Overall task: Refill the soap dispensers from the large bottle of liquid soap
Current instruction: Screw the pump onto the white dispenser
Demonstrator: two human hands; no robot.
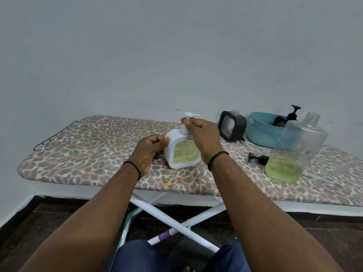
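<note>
The white soap dispenser (181, 152) stands upright on the ironing board (88, 154), between the two hands. It has a squarish white body with rounded corners, and its clear front window shows yellow-green liquid filling most of it. A white pump head (191, 114) with a short spout pointing right sits on the neck, just above the right hand's fingertips.

The right hand (204, 138) reaches over the top of the dispenser, back of the hand up, with thumb and fingers curled and pinching the pump's neck just under the head. The left hand (149, 152) sits at the dispenser's left side, fingers curled inward, thumb tip and knuckles touching the white wall to steady it. Both wrists wear a thin dark band, and both forearms stretch forward from the bottom of the view.

To the right of the right hand, a dark-framed dispenser (231, 124) stands with its neck uncapped, and further right a teal basket (263, 132) holds another dark dispenser with a black pump. Near the right forearm stands the large clear bottle (294, 148), uncapped, with yellow-green soap in its lower part only. A loose black pump (258, 159) lies on the board between the forearm and that bottle.
</note>
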